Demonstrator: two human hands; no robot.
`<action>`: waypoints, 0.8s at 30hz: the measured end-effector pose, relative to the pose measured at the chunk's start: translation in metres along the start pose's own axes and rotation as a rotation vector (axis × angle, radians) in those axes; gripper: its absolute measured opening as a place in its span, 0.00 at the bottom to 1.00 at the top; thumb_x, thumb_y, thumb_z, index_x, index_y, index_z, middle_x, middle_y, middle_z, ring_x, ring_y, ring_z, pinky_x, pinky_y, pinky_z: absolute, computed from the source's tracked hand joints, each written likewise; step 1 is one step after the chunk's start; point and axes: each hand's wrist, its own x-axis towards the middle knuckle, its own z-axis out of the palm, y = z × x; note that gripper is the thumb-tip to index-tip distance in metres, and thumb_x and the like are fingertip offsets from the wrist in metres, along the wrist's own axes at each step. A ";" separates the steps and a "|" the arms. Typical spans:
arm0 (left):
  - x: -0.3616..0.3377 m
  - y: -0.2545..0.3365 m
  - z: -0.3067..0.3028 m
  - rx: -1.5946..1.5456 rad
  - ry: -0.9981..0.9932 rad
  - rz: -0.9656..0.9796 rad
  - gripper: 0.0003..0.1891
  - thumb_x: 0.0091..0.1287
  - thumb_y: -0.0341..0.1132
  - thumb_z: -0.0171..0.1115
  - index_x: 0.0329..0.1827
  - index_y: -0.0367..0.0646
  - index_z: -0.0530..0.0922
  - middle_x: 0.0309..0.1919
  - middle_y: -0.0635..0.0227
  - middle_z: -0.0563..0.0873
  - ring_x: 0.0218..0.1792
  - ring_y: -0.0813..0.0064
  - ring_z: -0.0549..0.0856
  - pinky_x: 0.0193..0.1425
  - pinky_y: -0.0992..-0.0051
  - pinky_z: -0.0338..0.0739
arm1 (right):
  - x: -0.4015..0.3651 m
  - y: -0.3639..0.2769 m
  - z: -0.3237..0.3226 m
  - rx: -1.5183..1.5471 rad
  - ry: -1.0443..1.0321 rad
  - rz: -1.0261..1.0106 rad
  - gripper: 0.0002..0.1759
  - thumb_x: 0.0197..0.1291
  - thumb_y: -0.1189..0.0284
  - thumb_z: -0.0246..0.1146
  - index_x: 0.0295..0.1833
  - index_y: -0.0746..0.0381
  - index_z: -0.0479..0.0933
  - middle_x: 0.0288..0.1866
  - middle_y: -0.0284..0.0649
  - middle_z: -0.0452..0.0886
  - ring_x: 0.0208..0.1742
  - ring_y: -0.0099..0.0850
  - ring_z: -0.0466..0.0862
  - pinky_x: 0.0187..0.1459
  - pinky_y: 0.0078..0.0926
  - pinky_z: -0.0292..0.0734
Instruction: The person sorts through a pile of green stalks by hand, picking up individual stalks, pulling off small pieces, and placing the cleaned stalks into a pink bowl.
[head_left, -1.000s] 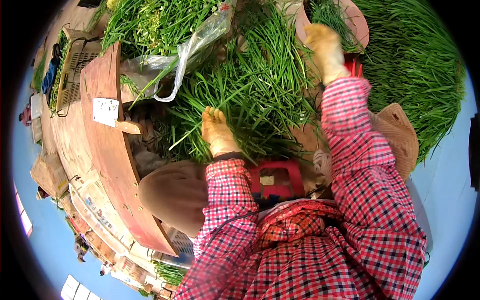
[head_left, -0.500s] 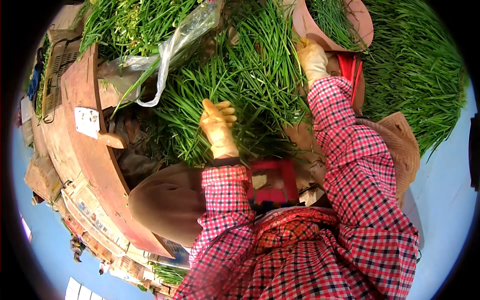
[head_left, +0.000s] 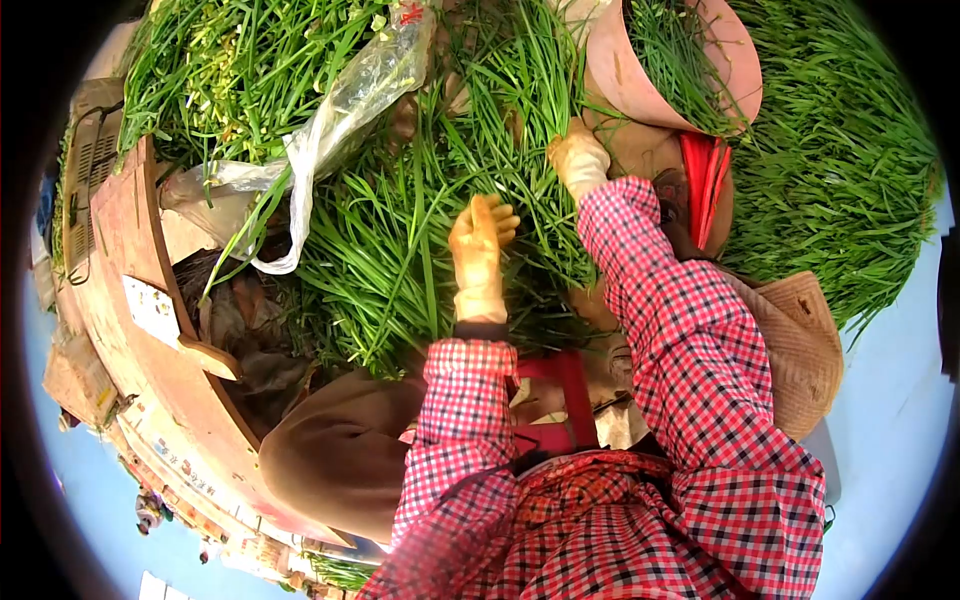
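Observation:
Long green garlic chives (head_left: pixel 375 255) lie in a loose heap in front of me. My left hand (head_left: pixel 480 245), in a yellowish glove, rests over the heap with its fingers curled closed; what lies inside them is hidden. Farther forward and to the right, my right hand (head_left: pixel 578 158), gloved the same way, is closed on chive leaves at the heap's right edge. A pink tub (head_left: pixel 630 75) holding more thin green stalks stands just beyond the right hand.
Clear plastic wrap (head_left: pixel 325 135) lies across the greens at upper left. A wooden board (head_left: pixel 125 235) with a knife (head_left: pixel 150 308) on it borders the left. Dense greens (head_left: pixel 840 160) cover the right side. A straw hat (head_left: pixel 800 340) sits beside my right sleeve. Red plastic (head_left: pixel 703 190) hangs below the tub.
My right hand has moved left and toward me, away from the tub's rim. My left hand has shifted right, so the two are closer together. The view has shifted slightly.

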 end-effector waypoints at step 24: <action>0.030 0.017 0.074 0.868 0.178 0.559 0.18 0.61 0.43 0.62 0.43 0.34 0.76 0.32 0.51 0.83 0.34 0.53 0.82 0.39 0.65 0.76 | -0.104 0.053 -0.149 1.161 0.657 0.628 0.22 0.59 0.57 0.60 0.50 0.63 0.77 0.45 0.47 0.82 0.43 0.43 0.82 0.45 0.35 0.77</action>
